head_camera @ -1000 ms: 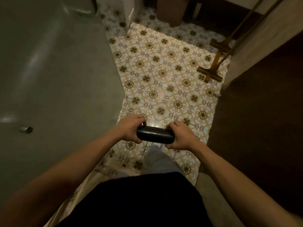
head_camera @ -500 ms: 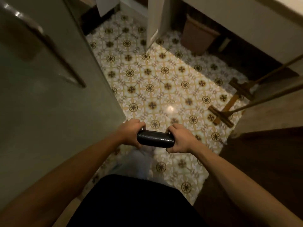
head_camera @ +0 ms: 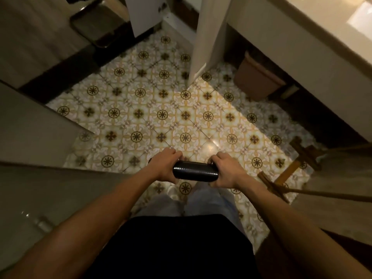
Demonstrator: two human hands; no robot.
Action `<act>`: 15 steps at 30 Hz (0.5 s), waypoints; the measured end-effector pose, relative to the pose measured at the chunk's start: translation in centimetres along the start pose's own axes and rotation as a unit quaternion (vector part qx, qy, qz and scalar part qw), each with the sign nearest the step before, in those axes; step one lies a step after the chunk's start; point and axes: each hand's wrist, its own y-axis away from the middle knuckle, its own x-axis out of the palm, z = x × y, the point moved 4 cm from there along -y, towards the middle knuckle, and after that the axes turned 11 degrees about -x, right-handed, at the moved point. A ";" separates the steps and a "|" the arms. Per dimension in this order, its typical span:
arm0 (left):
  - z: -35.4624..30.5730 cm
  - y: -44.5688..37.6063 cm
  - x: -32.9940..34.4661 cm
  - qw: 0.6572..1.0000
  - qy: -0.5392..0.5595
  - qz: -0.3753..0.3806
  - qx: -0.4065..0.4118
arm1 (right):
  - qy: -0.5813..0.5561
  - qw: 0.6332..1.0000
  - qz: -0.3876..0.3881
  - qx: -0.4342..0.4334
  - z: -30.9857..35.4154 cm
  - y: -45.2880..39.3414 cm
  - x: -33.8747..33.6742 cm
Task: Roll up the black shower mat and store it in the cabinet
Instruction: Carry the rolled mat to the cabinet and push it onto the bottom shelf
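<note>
Both arms reach forward, left hand (head_camera: 165, 167) and right hand (head_camera: 225, 170) gripping the rolled mat's (head_camera: 195, 171) ends.

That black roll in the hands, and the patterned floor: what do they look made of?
The black roll looks like rubber or soft plastic: a faint woven texture and a dull sheen along its top. The floor looks like glazed ceramic tile: grout lines, a repeating printed pattern and a bright light reflection.

The rolled mat (head_camera: 195, 171) lies crosswise between the left hand (head_camera: 164, 165) and right hand (head_camera: 225, 170), above the floor (head_camera: 161, 109), with an open cabinet door (head_camera: 209, 37) ahead and a bin (head_camera: 256, 77) under the worktop (head_camera: 330, 23) at right.
</note>
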 end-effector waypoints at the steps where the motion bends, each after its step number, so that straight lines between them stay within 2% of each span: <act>1: 0.3 -1.0 -0.8 1.000 0.009 -0.005 -0.005 | 0.006 1.000 0.001 -0.009 -0.6 -1.3 -1.1; 5: 2.0 -5.1 -3.0 0.999 0.022 0.017 -0.039 | 0.017 0.998 0.040 -0.051 -3.6 -6.7 -4.3; 10: 4.5 -11.2 -7.1 0.995 0.040 0.007 -0.089 | 0.000 0.994 0.067 -0.090 -7.9 -15.0 -8.5; 15: 5.5 -16.2 -11.5 0.992 0.077 0.014 -0.096 | 0.023 0.986 0.109 -0.123 -11.3 -21.3 -13.6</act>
